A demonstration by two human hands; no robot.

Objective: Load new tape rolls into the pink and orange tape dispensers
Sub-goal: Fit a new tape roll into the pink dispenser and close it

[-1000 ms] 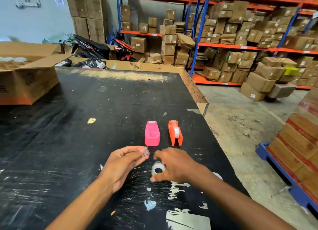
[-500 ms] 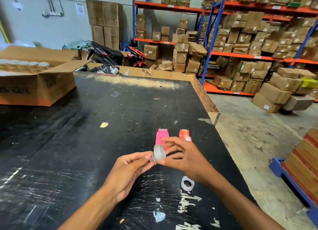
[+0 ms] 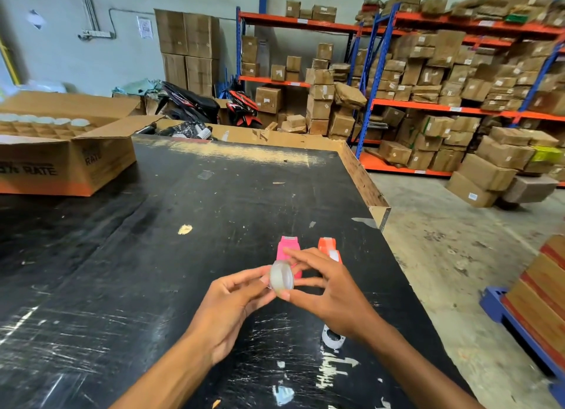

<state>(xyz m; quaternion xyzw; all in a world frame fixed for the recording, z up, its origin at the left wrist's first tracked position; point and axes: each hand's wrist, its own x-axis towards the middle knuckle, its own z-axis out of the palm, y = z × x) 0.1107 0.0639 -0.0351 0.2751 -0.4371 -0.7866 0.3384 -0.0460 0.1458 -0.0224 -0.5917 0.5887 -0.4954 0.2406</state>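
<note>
tape roll between both hands' fingertips

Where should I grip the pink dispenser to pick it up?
Pinch the pink dispenser across its two flat sides, coming from above at its far end, probably. It lies lengthwise on the table, and both hands with the tape roll cover its near end.

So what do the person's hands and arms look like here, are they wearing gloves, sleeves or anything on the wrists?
Both are bare. The left hand and right hand have no gloves, and no rings show on the fingers in view. The forearms run uncovered down to the bottom edge of the picture: no sleeves, watch, bracelet or wristband visible. Nails look short and plain, though they are slightly blurred.
</note>
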